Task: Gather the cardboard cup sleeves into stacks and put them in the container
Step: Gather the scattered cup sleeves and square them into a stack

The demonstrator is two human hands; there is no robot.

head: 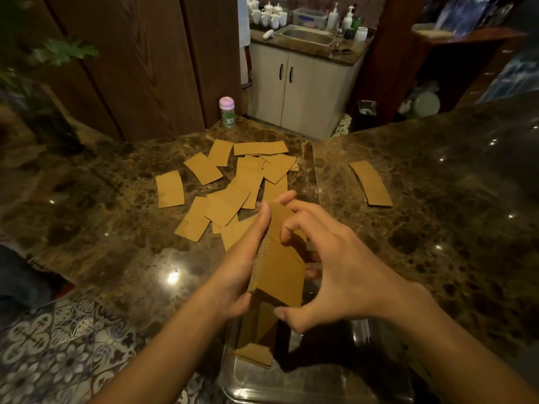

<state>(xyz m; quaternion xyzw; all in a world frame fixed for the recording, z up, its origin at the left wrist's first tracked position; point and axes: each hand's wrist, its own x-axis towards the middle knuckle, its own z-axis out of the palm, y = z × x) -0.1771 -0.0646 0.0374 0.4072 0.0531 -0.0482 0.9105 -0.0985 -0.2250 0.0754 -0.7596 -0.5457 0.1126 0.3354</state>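
A stack of brown cardboard sleeves stands on edge between both hands, over the near end of the counter. My left hand grips its left side, fingertips at the top. My right hand curls round its right side, thumb under the lower corner. Directly below sits a clear container with some sleeves lying in it. Several loose sleeves lie scattered on the dark marble counter beyond my hands. One small stack lies apart at the right.
A small bottle with a pink cap stands at the counter's far edge. A potted plant is at the far left. Beyond the counter are a white cabinet with a sink and cups. Patterned floor tiles show at lower left.
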